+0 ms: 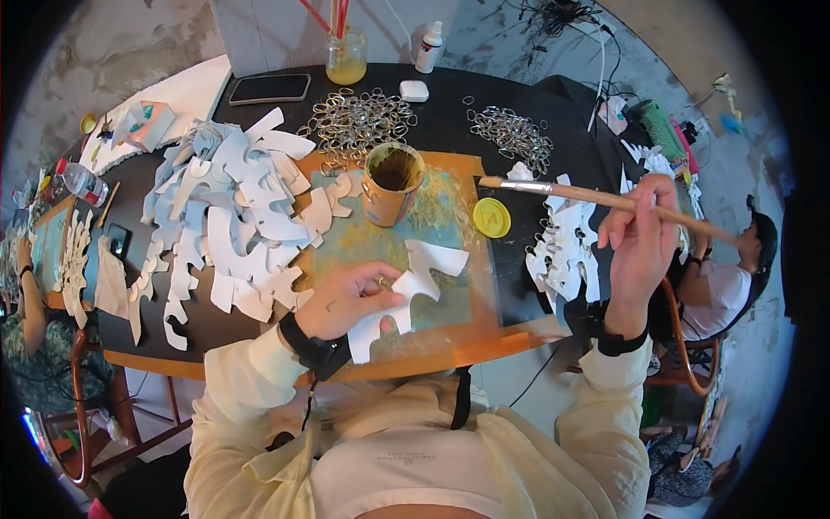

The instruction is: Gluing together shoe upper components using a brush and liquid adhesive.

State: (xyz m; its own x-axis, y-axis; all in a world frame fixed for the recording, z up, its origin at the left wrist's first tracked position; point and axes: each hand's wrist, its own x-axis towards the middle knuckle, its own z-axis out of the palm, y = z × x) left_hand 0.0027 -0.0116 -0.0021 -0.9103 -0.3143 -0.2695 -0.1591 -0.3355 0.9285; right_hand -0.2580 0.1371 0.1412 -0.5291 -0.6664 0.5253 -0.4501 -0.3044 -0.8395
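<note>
The left hand (350, 300) pinches a white scalloped cut-out (422, 281) between thumb and fingers, its long axis slanting up to the right above the stained mat (462, 313). The right hand (644, 238), fingers closed around a long wooden paintbrush (596, 196), aims the bristles leftward toward the smeared can (383, 206); from them, the cut-out lies left and nearer the body, I see.
</note>
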